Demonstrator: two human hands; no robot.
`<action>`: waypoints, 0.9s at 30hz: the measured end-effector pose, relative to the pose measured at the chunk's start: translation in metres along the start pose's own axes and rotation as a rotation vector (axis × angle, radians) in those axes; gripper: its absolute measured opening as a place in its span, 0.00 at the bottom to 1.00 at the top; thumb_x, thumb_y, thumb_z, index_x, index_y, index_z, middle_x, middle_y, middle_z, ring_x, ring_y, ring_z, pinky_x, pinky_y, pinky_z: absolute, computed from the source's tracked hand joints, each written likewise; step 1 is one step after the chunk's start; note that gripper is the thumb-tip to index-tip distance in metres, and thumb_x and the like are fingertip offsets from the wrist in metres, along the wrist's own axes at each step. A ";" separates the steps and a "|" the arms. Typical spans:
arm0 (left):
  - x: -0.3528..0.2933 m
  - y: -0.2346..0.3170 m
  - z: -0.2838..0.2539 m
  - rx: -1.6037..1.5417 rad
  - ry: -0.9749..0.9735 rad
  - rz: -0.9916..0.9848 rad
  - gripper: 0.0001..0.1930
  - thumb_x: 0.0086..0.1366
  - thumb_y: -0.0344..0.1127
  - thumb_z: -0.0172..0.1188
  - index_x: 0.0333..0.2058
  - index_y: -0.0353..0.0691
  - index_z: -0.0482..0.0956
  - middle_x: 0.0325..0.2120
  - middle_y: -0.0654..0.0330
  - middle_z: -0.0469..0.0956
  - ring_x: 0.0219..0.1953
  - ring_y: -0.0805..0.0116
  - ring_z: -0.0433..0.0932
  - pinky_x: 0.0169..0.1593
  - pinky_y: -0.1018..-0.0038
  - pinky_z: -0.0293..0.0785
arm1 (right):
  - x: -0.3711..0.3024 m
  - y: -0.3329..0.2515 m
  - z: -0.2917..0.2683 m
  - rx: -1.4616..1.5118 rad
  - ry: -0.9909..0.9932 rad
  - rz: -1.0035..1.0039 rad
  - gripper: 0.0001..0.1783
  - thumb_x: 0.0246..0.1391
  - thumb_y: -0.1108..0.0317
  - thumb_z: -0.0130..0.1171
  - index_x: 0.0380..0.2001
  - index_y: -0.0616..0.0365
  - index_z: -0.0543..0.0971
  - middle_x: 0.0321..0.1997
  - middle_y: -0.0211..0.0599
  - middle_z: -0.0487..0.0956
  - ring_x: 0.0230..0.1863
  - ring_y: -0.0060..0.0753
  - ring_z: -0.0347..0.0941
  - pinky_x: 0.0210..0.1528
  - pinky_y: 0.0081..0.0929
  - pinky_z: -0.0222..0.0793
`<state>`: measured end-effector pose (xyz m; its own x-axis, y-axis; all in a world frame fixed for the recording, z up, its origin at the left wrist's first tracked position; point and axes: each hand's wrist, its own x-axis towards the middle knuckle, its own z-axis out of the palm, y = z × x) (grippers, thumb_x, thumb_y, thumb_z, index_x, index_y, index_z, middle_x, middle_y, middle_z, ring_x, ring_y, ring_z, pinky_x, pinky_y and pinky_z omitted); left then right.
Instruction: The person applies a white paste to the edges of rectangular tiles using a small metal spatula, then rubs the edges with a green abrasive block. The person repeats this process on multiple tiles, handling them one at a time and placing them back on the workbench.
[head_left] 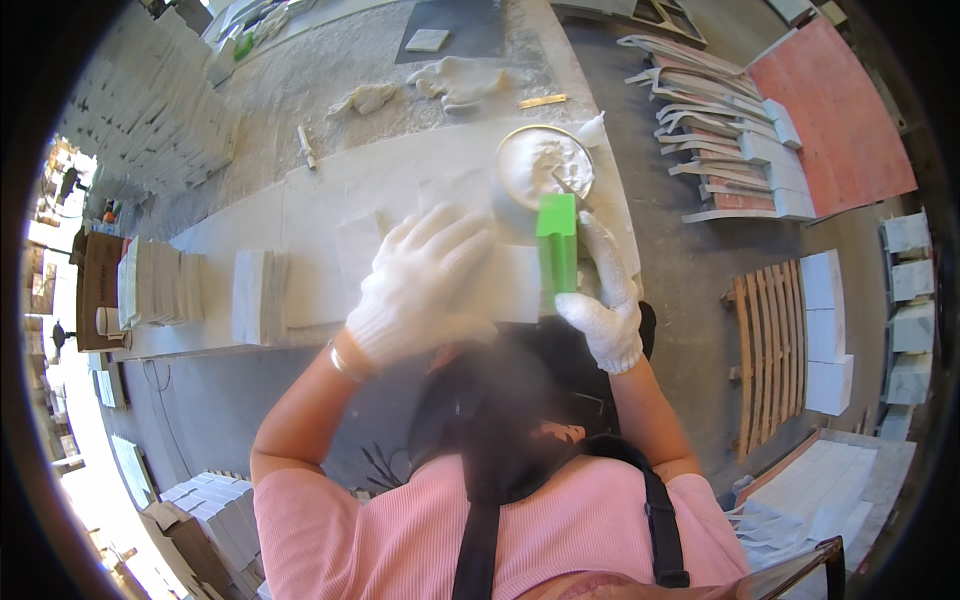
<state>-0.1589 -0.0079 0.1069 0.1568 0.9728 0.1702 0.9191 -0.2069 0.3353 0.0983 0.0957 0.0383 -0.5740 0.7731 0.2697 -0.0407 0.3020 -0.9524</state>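
My left hand [420, 285], in a white knit glove, lies with fingers stretched out over a pale tile [515, 285] near the table's front edge. My right hand [610, 300], also gloved, grips a putty knife [558, 245] by its bright green handle, thumb on the near end and fingers along the right side. Its narrow metal blade points away from me, at the near rim of a round tin [499, 168] of white paste [545, 160]. Whether the blade tip touches the paste I cannot tell.
On the table stand upright tiles [258, 295] and a larger tile stack [155, 285] at left. Farther back lie crumpled gloves [460, 85], a dark sheet [455, 25] with a small tile, and a marker-like stick [306, 147]. A wooden pallet [770, 355] stands on the right.
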 end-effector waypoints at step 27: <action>0.002 -0.002 0.001 0.030 0.034 0.043 0.51 0.46 0.69 0.74 0.63 0.41 0.75 0.66 0.52 0.73 0.70 0.44 0.67 0.70 0.46 0.62 | 0.001 -0.001 0.000 -0.115 -0.048 -0.150 0.40 0.48 0.75 0.64 0.69 0.62 0.73 0.69 0.46 0.73 0.68 0.41 0.72 0.68 0.33 0.68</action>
<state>-0.1605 -0.0059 0.1055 0.1848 0.9588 0.2157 0.9222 -0.2450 0.2991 0.0974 0.0960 0.0394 -0.6071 0.6877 0.3981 -0.0367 0.4763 -0.8785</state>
